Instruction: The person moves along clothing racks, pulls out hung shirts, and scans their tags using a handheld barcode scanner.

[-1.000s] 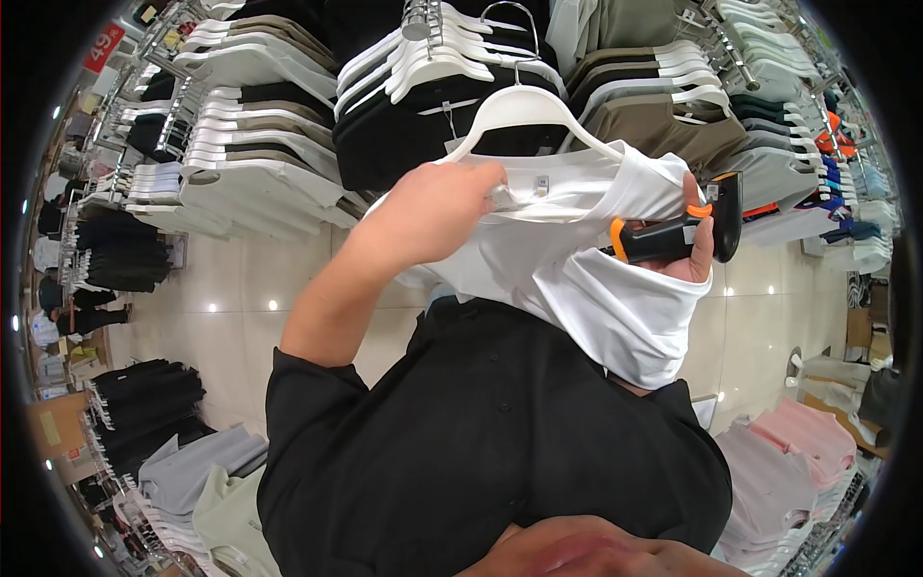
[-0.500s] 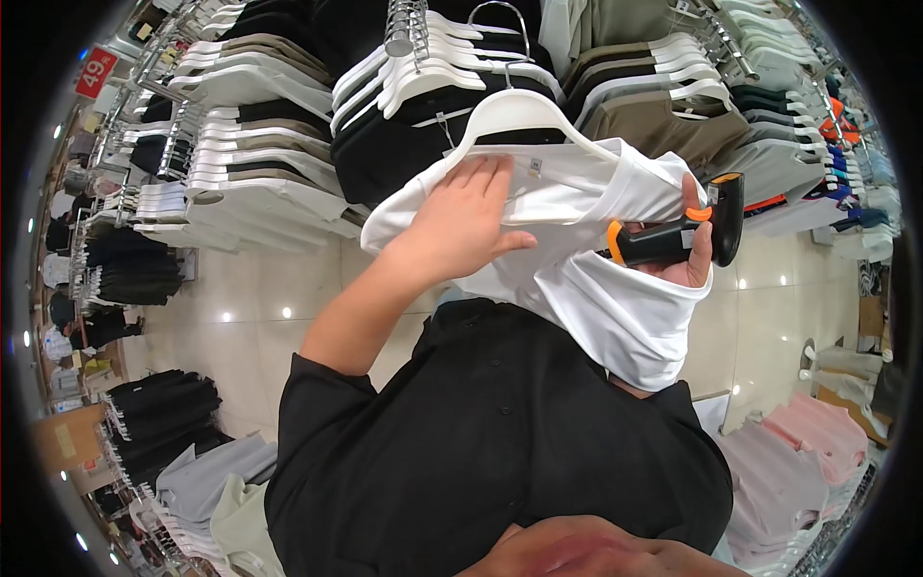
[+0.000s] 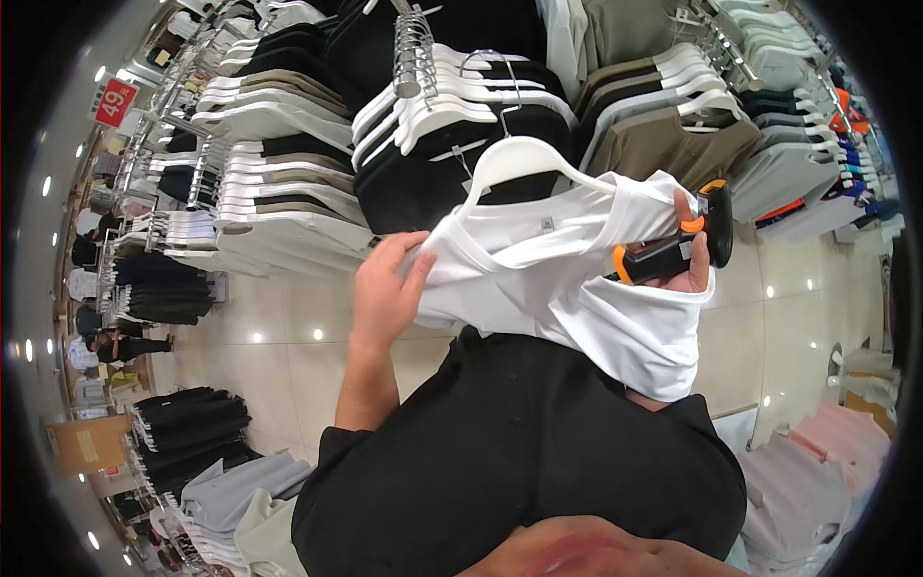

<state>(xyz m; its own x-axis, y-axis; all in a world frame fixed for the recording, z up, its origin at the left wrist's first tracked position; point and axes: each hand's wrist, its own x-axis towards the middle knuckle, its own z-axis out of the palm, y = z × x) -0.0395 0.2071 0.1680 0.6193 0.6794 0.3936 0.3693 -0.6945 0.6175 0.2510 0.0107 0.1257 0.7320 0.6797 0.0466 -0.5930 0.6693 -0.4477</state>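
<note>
A big clothes rack (image 3: pixel 413 72) is standing in front of the person, and black shirts (image 3: pixel 389 197) are hanging on it. Nearer, a white shirt (image 3: pixel 500 293) is hanging between the two hands, with its shoulders going from side to side. A white hanger (image 3: pixel 524 159) is sitting in its neck, and its hook is pointing away from the person (I cannot tell if it is touching the rack). The left hand (image 3: pixel 385 293) is pinching the shirt in a narrow grip, just outside the hanger's left end. The right hand (image 3: pixel 697 267) is holding a black and orange scanner (image 3: pixel 668 256) past the hanger's right end, with white cloth lying by its wrist. The scanner is lying mostly sideways, its handle end pointing toward the shirt's middle and its fat head facing outward. A tiny label (image 3: pixel 548 224) is showing inside the neck, closer to the scanner's handle than to the left hand.
</note>
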